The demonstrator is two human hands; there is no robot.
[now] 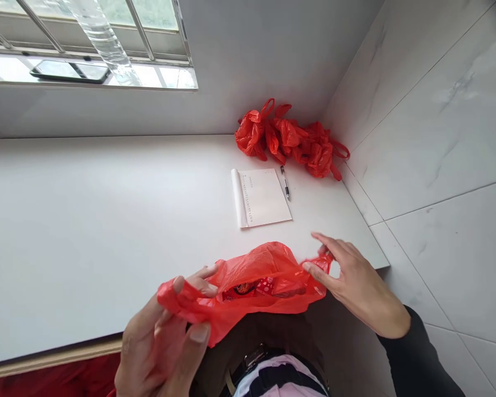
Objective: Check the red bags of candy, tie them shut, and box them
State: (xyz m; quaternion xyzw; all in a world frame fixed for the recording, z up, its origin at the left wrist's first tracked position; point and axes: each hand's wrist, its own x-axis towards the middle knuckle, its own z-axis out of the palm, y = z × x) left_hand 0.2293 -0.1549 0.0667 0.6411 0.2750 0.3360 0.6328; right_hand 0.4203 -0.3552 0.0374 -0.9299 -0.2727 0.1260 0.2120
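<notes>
A red plastic bag (268,259) hangs stretched between my two hands at the table's front edge, its mouth partly spread. Small packets (265,285) in red and dark wrapping show inside it; the rest of the contents is hidden. The bag's left handle loops over the fingers of my left hand (161,336), which grips that side with the thumb toward me. My right hand (351,278) pinches the right handle between thumb and fingers.
On the white table (107,231) lie an opened notepad (267,198) and a pen (285,183). Several knotted red bags (289,138) sit by the back corner. A phone (70,70) and a clear bottle (103,41) are on the windowsill. Tiled wall (442,138) stands to the right.
</notes>
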